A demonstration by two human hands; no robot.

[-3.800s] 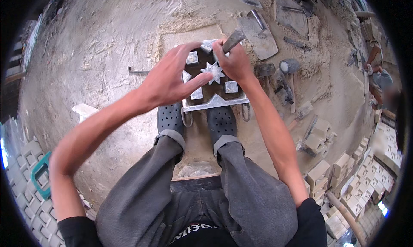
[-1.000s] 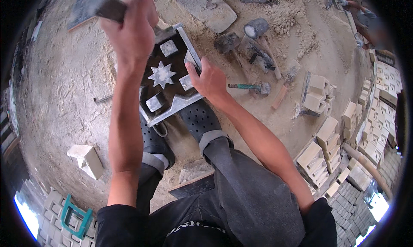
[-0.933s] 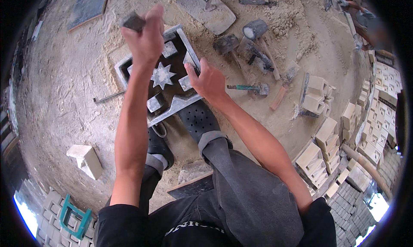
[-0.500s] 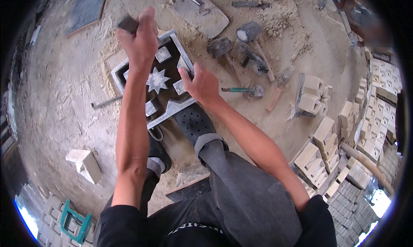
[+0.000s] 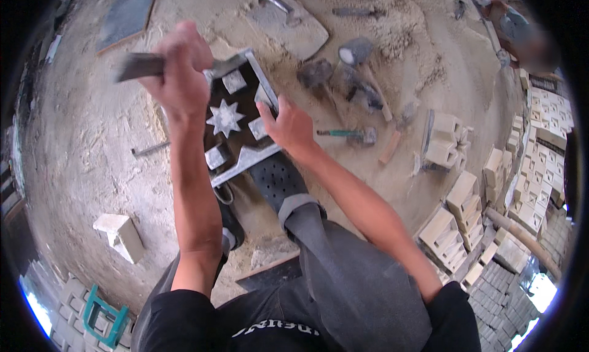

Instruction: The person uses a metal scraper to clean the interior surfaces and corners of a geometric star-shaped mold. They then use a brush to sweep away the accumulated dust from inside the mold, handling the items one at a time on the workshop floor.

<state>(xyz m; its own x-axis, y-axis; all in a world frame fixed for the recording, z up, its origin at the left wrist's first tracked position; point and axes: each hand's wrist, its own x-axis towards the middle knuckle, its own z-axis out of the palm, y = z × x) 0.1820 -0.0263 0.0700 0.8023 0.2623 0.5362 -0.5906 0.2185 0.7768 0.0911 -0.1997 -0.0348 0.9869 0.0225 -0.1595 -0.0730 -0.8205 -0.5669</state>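
My left hand (image 5: 181,73) is closed around a dark, bar-like tool (image 5: 140,67), blurred by motion, raised over the far left side of a metal block mould (image 5: 261,158). The tool sticks out to the left of the fist; its exact kind does not show. My left hand and forearm hide part of the mould's left side. Inside the mould stand a star-shaped core (image 5: 225,118) and several square cores, including one near the far side (image 5: 234,81). My right hand (image 5: 289,128) grips the mould's right wall, with the thumb on the inner side.
A flat shovel blade (image 5: 288,23), mallets (image 5: 314,73) and a green-handled hammer (image 5: 343,133) lie beyond and to the right. Stacked pale blocks (image 5: 451,229) line the right side. A single block (image 5: 119,236) sits at left. My shoe (image 5: 276,177) is against the mould's near edge. Another person (image 5: 515,27) is far right.
My left hand has moved slightly left and nearer, and the tool has swung to point left, showing more of its length. My right hand stays on the mould wall.
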